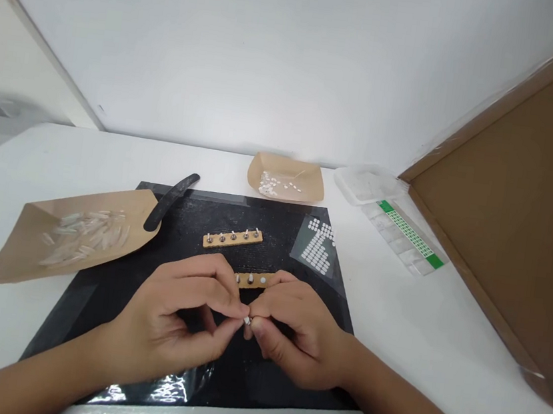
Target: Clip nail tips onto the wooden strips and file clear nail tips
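My left hand (187, 313) and my right hand (302, 328) meet low in the middle, over a black mat (138, 344). Fingertips of both hands pinch a small white piece (247, 321), mostly covered by the fingers. Just behind my hands lies a cardboard strip (257, 280) carrying small metal pegs and a white dot, its ends hidden by my fingers. Farther back, a second strip (233, 238) holds several upright metal pegs with white tips. To the right on the mat is a clear sheet (319, 246) of white adhesive dots.
A brown paper tray (26, 230) with clear nail tips stands left, a black curved nail file (172, 201) across its edge. Another paper tray (305, 177) holds small white bits. A plastic box (370, 183) and green-labelled packet (408, 237) lie right, beside a large cardboard box (514, 196).
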